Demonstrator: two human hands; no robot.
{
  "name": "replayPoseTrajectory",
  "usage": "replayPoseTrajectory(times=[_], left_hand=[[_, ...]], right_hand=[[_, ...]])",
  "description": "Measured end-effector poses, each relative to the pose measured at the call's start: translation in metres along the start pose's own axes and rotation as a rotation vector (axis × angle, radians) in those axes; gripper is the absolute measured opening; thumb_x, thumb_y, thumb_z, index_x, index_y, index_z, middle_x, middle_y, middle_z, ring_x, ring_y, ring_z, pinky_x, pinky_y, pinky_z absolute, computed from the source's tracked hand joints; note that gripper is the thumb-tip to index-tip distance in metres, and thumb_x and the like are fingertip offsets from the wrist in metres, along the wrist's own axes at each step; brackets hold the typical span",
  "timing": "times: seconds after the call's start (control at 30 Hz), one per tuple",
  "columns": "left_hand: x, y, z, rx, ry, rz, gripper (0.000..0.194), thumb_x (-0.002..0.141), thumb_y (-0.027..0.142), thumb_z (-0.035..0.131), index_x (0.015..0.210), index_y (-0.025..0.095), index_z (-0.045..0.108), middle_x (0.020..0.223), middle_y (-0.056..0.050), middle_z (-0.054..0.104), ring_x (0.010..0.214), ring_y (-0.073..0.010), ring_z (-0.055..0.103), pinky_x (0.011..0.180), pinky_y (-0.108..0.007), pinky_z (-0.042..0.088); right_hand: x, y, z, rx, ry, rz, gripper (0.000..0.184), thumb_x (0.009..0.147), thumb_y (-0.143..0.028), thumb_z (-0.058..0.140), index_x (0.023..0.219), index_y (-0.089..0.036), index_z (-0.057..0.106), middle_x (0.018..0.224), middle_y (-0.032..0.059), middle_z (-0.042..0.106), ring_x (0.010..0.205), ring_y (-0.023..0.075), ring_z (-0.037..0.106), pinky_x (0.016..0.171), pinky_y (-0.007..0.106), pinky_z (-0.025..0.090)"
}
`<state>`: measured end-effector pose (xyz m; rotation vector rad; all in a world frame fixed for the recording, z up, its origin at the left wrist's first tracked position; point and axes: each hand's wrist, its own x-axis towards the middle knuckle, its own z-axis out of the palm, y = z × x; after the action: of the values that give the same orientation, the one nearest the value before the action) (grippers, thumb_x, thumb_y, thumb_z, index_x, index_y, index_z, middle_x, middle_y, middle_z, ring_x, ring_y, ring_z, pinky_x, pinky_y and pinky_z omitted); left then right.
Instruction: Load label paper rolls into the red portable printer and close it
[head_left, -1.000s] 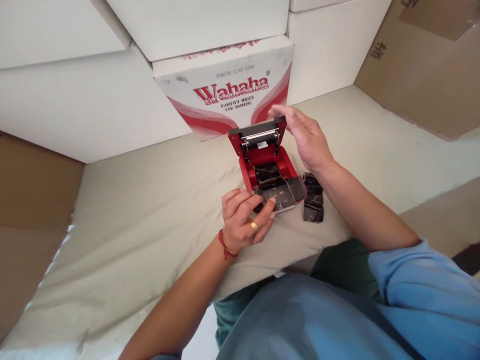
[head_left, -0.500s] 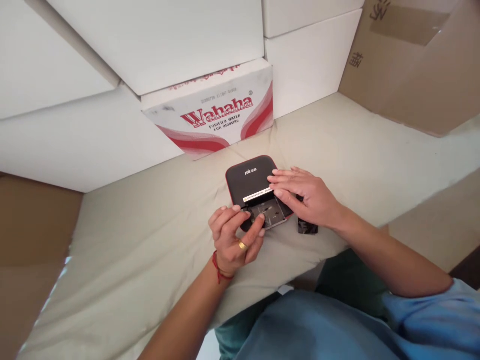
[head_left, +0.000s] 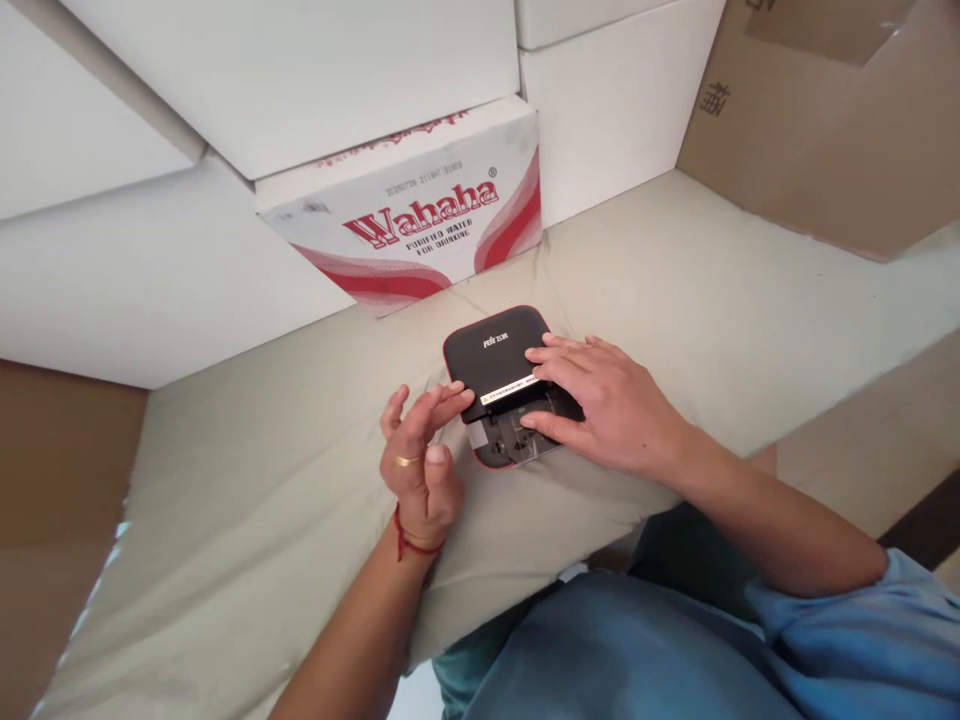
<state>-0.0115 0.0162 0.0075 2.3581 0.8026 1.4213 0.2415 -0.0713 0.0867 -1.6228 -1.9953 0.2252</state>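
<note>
1. The small, flat device with rounded corners, a black top and a red rim (head_left: 498,373) sits in front of you on the beige, wrinkled cloth (head_left: 262,500), between your two hands.
2. Its smooth black lid (head_left: 480,362) lies down over the rear part. White lettering (head_left: 496,340) stands near the far end, and a narrow white label strip with a yellow warning triangle (head_left: 504,391) runs along the near edge.
3. In front of that strip, you see the dark front panel with black markings (head_left: 516,437), partly covered by your right thumb.
4. Your left hand (head_left: 421,465) is open and grips nothing, its fingers loosely bent. Its foremost fingertips meet the left edge of the lid, while its thumb points up, apart from the device.
5. You wear a plain gold-coloured ring (head_left: 406,461) on that hand and a thin red cord bracelet (head_left: 416,545) at the wrist.
6. Your right hand (head_left: 611,405) is open too, spread over the right side of the device. Its fingertips rest on the lid, and its thumb reaches across the front panel.
7. Behind the device stands the white-and-red printed "Wahaha" water carton (head_left: 420,215), against large plain white boxes (head_left: 600,120).
</note>
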Motion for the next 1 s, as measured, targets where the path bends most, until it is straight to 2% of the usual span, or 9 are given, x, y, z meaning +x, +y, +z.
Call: replayPoseTrajectory(times=[0.1, 0.2, 0.27, 0.33, 0.47, 0.57, 0.7, 0.87, 1.0], left_hand=[[0.009, 0.006, 0.001, 0.022, 0.081, 0.079, 0.045, 0.117, 0.030, 0.042, 0.150, 0.027, 0.072, 0.114, -0.005, 0.092, 0.108, -0.0250, 0.088, 0.127, -0.053, 0.045], [0.013, 0.005, 0.003, 0.039, 0.057, 0.093, 0.043, 0.115, 0.028, 0.046, 0.152, 0.027, 0.070, 0.112, -0.004, 0.092, 0.104, -0.0242, 0.088, 0.124, -0.052, 0.047], [0.011, 0.001, 0.004, 0.006, 0.047, 0.102, 0.044, 0.112, 0.027, 0.053, 0.154, 0.028, 0.066, 0.115, -0.005, 0.091, 0.107, -0.0251, 0.087, 0.124, -0.052, 0.048], [0.007, -0.002, 0.006, -0.048, 0.053, 0.132, 0.044, 0.110, 0.026, 0.058, 0.153, 0.029, 0.064, 0.120, -0.006, 0.090, 0.116, -0.0272, 0.085, 0.123, -0.055, 0.050], [0.000, 0.001, 0.007, 0.002, 0.137, 0.188, 0.022, 0.106, 0.028, 0.061, 0.121, 0.030, 0.077, 0.120, -0.009, 0.084, 0.126, -0.0330, 0.077, 0.111, -0.059, 0.058], [0.001, 0.006, 0.003, 0.082, 0.194, 0.173, 0.022, 0.105, 0.027, 0.062, 0.106, 0.029, 0.083, 0.099, -0.009, 0.076, 0.110, -0.0308, 0.072, 0.098, -0.054, 0.059], [0.006, 0.011, -0.004, 0.126, 0.147, 0.181, 0.021, 0.104, 0.023, 0.063, 0.103, 0.029, 0.084, 0.086, -0.003, 0.075, 0.091, -0.0248, 0.067, 0.089, -0.047, 0.050], [0.012, 0.021, -0.005, 0.150, 0.076, 0.207, 0.019, 0.103, 0.018, 0.062, 0.093, 0.027, 0.076, 0.082, 0.001, 0.077, 0.087, -0.0233, 0.069, 0.090, -0.047, 0.042], [0.015, 0.028, -0.004, 0.154, 0.054, 0.202, 0.022, 0.107, 0.016, 0.060, 0.089, 0.025, 0.070, 0.081, 0.002, 0.076, 0.086, -0.0219, 0.069, 0.091, -0.046, 0.038]], right_hand=[[0.001, 0.003, 0.000, -0.006, 0.013, 0.000, 0.038, 0.110, -0.049, 0.075, 0.138, -0.023, 0.078, 0.156, 0.0156, 0.079, 0.157, 0.0374, 0.067, 0.132, 0.064, 0.052], [0.000, 0.004, 0.003, -0.006, 0.058, -0.003, 0.035, 0.111, -0.048, 0.073, 0.134, -0.022, 0.080, 0.155, 0.0161, 0.080, 0.154, 0.0381, 0.070, 0.133, 0.070, 0.048], [-0.006, 0.002, 0.007, 0.008, 0.101, -0.031, 0.032, 0.113, -0.045, 0.070, 0.132, -0.022, 0.081, 0.153, 0.0159, 0.081, 0.151, 0.0363, 0.072, 0.134, 0.069, 0.047], [-0.015, -0.003, 0.011, 0.034, 0.156, -0.083, 0.026, 0.115, -0.041, 0.066, 0.126, -0.025, 0.084, 0.151, 0.0134, 0.082, 0.149, 0.0319, 0.074, 0.137, 0.063, 0.045], [-0.042, -0.010, 0.022, 0.065, 0.267, -0.130, 0.023, 0.113, -0.033, 0.066, 0.120, -0.030, 0.087, 0.139, 0.0067, 0.088, 0.148, 0.0277, 0.074, 0.139, 0.059, 0.044], [-0.056, -0.009, 0.029, 0.080, 0.268, -0.101, 0.028, 0.112, -0.031, 0.065, 0.132, -0.031, 0.085, 0.143, 0.0062, 0.087, 0.151, 0.0288, 0.072, 0.137, 0.061, 0.047], [-0.060, -0.005, 0.034, 0.094, 0.246, -0.102, 0.034, 0.113, -0.031, 0.063, 0.140, -0.030, 0.083, 0.150, 0.0083, 0.083, 0.155, 0.0306, 0.068, 0.135, 0.064, 0.050], [-0.050, -0.009, 0.022, 0.140, 0.406, -0.133, 0.024, 0.110, -0.029, 0.066, 0.119, -0.030, 0.088, 0.144, 0.0082, 0.086, 0.148, 0.0336, 0.072, 0.122, 0.062, 0.061], [-0.037, -0.011, -0.004, 0.174, 0.541, 0.002, 0.027, 0.111, -0.031, 0.062, 0.105, -0.034, 0.088, 0.127, 0.0056, 0.091, 0.129, 0.0338, 0.080, 0.116, 0.062, 0.062]])
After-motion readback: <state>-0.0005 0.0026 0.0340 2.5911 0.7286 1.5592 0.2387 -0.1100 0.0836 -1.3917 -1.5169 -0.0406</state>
